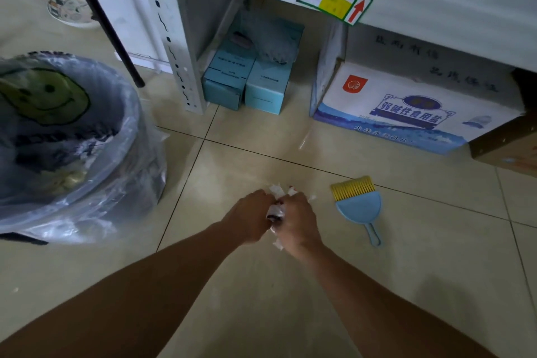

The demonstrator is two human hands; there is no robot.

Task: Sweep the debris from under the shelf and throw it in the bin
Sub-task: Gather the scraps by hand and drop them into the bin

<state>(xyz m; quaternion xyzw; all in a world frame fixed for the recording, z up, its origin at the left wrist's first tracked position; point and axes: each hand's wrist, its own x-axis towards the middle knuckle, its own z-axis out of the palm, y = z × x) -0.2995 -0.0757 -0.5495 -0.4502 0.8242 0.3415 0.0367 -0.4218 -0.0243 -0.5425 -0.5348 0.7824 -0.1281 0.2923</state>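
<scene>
My left hand (250,216) and my right hand (299,222) are pressed together over the tiled floor, both closed around a wad of white crumpled paper debris (274,212) that pokes out between and above the fingers. A small blue hand brush with yellow bristles (359,206) lies flat on the floor just right of my right hand, untouched. The bin (96,136), lined with a clear plastic bag and holding rubbish, stands at the left. The white metal shelf (180,46) rises ahead.
Under the shelf sit two light-blue boxes (247,84) and a white-and-blue carton (406,107); a brown box (505,148) stands at the far right. A black tripod leg (110,29) slants down beside the bin. A patterned bowl (69,5) lies at the back left.
</scene>
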